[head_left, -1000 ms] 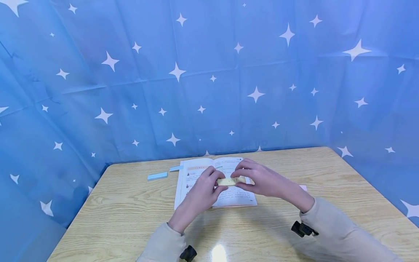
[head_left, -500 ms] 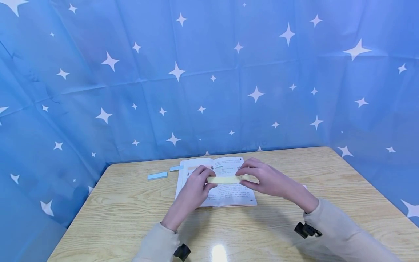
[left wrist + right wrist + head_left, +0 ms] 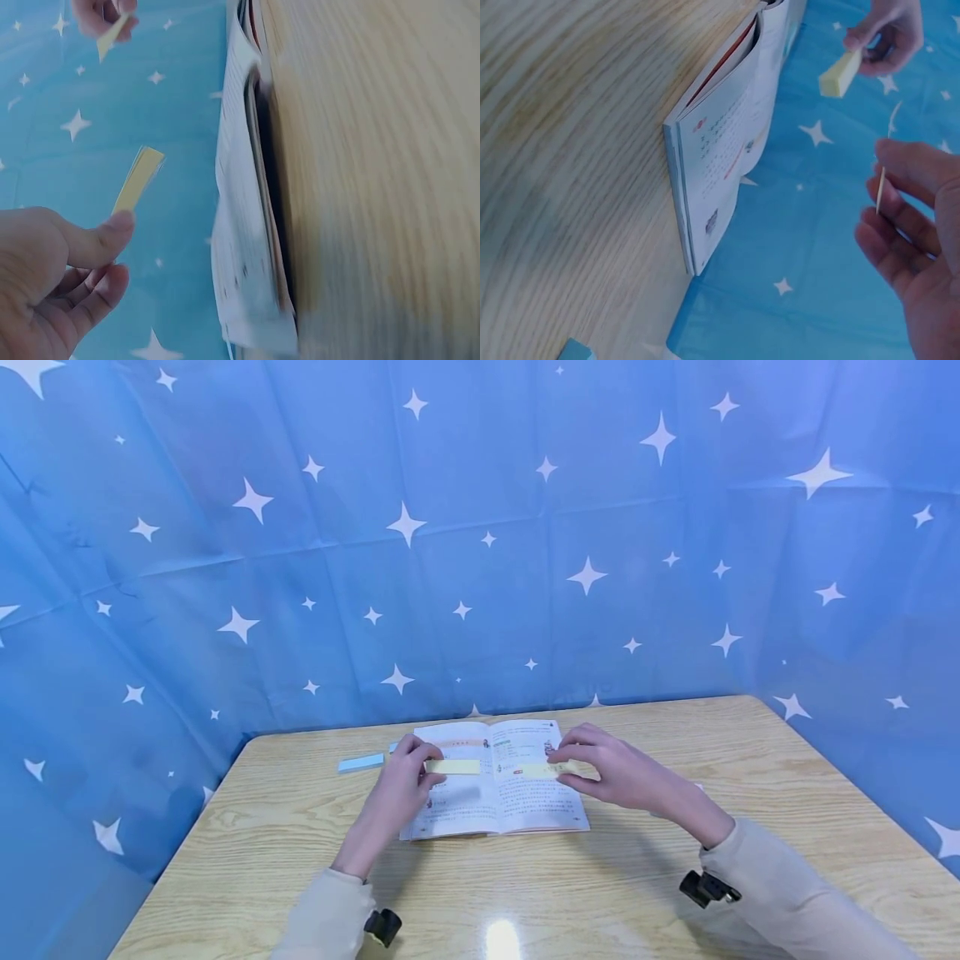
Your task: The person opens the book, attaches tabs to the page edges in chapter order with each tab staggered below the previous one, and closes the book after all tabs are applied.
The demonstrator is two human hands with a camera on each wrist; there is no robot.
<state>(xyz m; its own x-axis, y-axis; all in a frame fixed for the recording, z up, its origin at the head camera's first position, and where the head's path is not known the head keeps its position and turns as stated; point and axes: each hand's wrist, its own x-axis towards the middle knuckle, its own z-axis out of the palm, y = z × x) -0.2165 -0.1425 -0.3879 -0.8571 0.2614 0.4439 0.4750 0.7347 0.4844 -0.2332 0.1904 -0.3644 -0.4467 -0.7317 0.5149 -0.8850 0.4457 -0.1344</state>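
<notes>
My left hand [image 3: 401,781] pinches a thick pad of yellow sticky notes [image 3: 459,767] by its left end, over the left page of an open book [image 3: 528,810]. Above the right page, my right hand [image 3: 615,768] pinches one thin yellow sticky note [image 3: 534,770] between thumb and fingers. Small writing marks the note near the right fingertips. In the right wrist view the note [image 3: 881,187] appears nearly edge-on, while the pad [image 3: 840,73] shows its thickness. A gap separates note and pad.
The book lies on a wooden table [image 3: 262,835]. To its left is a blue sticky-note pad [image 3: 360,763], and a blue tab [image 3: 392,747] sticks out from the book's left edge. A blue curtain with white stars [image 3: 480,568] hangs behind the table.
The left hand has moved left with the pad, away from the right hand. The note, joined to the pad earlier, is now apart from it in the right hand, which has shifted slightly right.
</notes>
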